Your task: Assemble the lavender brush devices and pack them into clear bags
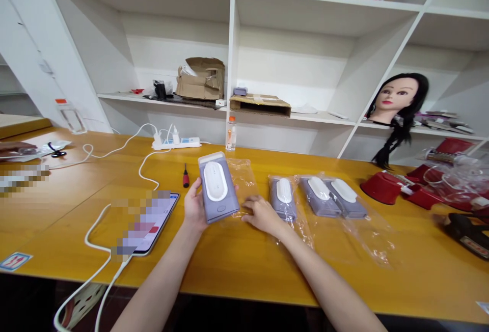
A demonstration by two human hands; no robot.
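Note:
My left hand (195, 205) is closed around a grey-purple rectangular device (221, 211) with a white oval panel on its front, holding it tilted above the table. A clear plastic bag (244, 176) lies just behind and to the right of it. My right hand (262, 214) is low over the table, its fingers curled at the bag's near edge; the fingertips are partly hard to make out. To the right of that hand lie three similar devices, one nearest (282, 210) and a pair (323, 204) farther right, with clear plastic around them.
A phone (164, 222) with white cables lies at left, near a red-black screwdriver (186, 178). Behind stand a power strip (183, 142) and a clear bottle (231, 136). Red parts (382, 187) and a black tool (468, 235) occupy the right. Another person's hand (17, 148) shows far left.

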